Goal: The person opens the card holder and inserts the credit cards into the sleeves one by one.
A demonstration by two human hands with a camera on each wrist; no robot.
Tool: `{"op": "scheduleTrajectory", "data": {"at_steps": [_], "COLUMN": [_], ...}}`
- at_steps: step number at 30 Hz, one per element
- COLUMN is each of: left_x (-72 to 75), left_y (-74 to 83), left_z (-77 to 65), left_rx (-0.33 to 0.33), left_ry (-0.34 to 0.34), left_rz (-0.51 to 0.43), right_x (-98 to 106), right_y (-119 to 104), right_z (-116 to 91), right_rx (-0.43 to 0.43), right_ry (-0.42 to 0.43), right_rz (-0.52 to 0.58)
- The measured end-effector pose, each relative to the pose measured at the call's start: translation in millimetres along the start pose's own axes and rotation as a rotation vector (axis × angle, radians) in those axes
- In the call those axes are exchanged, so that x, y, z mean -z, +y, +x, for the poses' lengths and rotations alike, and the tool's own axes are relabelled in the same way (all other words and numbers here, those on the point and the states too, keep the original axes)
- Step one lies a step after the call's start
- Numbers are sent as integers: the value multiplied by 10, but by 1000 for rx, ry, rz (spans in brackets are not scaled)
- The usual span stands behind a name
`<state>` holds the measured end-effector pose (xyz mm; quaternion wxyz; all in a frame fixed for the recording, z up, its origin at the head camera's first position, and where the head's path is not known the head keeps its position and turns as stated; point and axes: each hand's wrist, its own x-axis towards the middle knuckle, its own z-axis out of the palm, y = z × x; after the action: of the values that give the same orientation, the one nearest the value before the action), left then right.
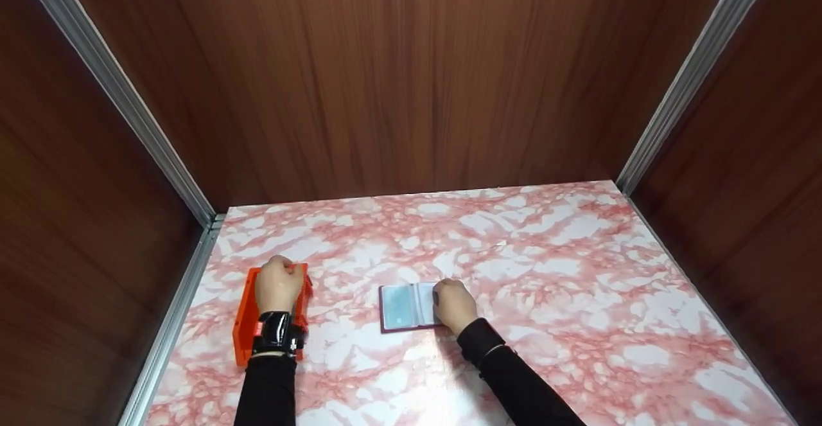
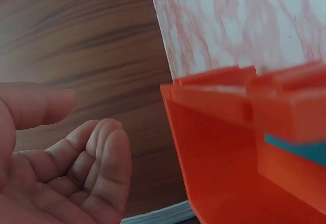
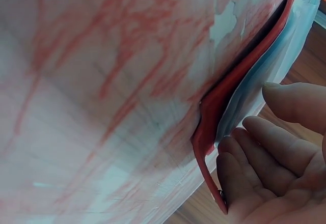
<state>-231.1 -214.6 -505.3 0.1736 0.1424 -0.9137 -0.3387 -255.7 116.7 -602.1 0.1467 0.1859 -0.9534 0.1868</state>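
An opened card holder with a dark red cover and clear plastic sleeves lies on the marbled table. My right hand is over its right half, partly hiding it. In the right wrist view, the bent fingertips touch the card holder near its cover flap, and the thumb stays apart from them by the sleeves. My left hand hovers over an orange plastic bin. The left wrist view shows that hand loosely curled with nothing in it, beside the bin's wall.
Something teal shows inside or behind the bin's edge in the left wrist view. The pink and white marbled table is bounded by brown wood-grain panels with metal corner rails.
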Motion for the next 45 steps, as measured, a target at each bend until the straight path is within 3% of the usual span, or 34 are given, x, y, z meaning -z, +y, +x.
{"op": "scheduleTrajectory", "data": {"at_steps": [3,7,17,25,36,45], "left_x": [67,128,92,43,-73,-92], "left_y": [-69,-189,-387,-482,-636,-666], "left_z": [10,17,-65,-98,-122,-126], "left_rx": [29,76,181,240,255,263], "left_ry": [-15,-86,-276,-318,-387,-407], "left_rz": [32,83,166,157,186,118], "right_x": [-3,-6,-13,-23,-24,-20], "right_y": [3,5,-2,11,8,13], "right_z": [4,4,-5,-7,-13,-7], "right_rx": [8,10,6,23,36,19], "right_ry": [4,5,6,25,37,30], "right_rz": [-2,2,1,5,13,5]}}
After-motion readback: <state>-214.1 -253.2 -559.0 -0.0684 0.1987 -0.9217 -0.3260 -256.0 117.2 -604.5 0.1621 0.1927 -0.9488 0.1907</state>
